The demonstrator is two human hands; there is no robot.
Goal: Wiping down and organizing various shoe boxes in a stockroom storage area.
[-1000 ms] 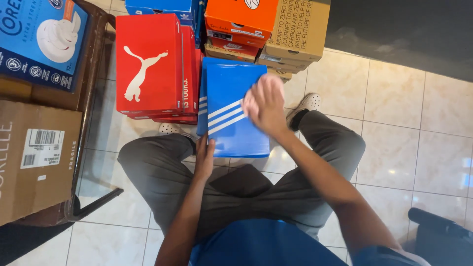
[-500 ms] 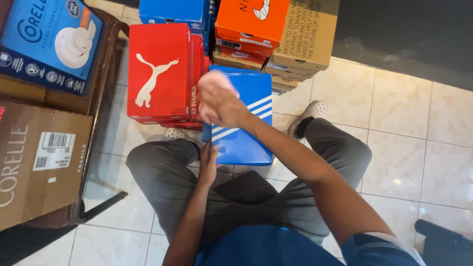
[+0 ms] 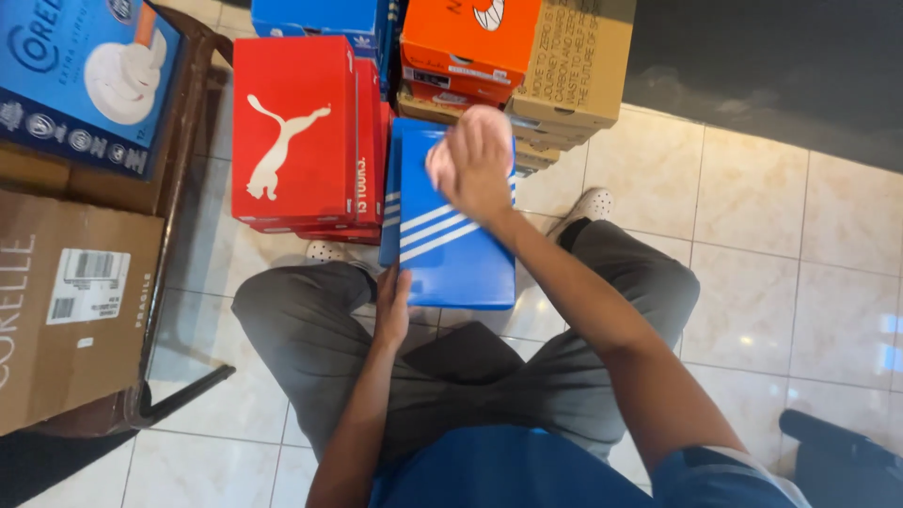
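Currently the blue box (image 3: 450,230), on the lap at 12 o'clock, is being wiped: the right hand (image 3: 475,162) is closed on a pink cloth (image 3: 482,122), the left hand (image 3: 392,310) clamps its near edge. Probably strokes toward 6 o'clock are called for.

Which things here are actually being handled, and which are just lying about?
In hand:
blue striped shoebox
pink cloth under the right hand
left hand at the box's near edge

Lying about:
red shoebox
orange shoebox
brown carton
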